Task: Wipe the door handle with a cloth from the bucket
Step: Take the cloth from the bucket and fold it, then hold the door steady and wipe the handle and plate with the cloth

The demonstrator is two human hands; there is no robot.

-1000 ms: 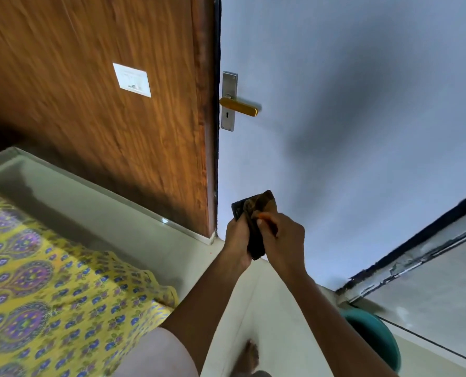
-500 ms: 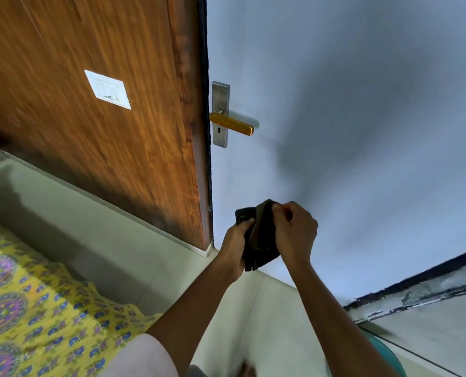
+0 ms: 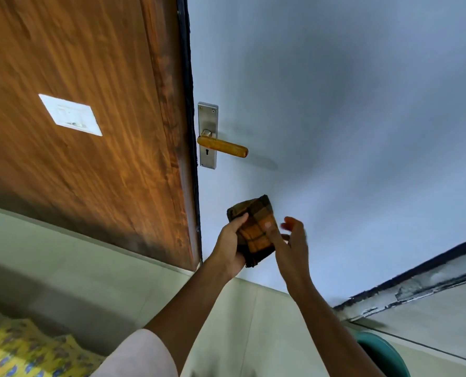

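Note:
The door handle (image 3: 223,145) is an orange-brown lever on a steel plate (image 3: 207,118), fixed to the pale grey door (image 3: 335,104). Below it I hold a folded cloth (image 3: 256,229), checked in brown and orange. My left hand (image 3: 229,246) grips the cloth from the left and underneath. My right hand (image 3: 291,246) is at the cloth's right side with its fingers spread; one finger touches the cloth's face. The cloth is well below the handle and apart from it. A teal bucket (image 3: 381,355) shows at the lower right edge, mostly cut off.
A brown wooden panel (image 3: 90,77) with a white switch plate (image 3: 70,114) stands left of the door. The floor is pale tile (image 3: 90,268). A yellow patterned fabric (image 3: 22,349) lies at the lower left. A dark-edged sill (image 3: 417,281) runs along the right.
My right hand has loosened from the cloth and spread its fingers; the cloth now lies flatter, showing its checked face. The view has shifted, so the handle sits lower and nearer the hands.

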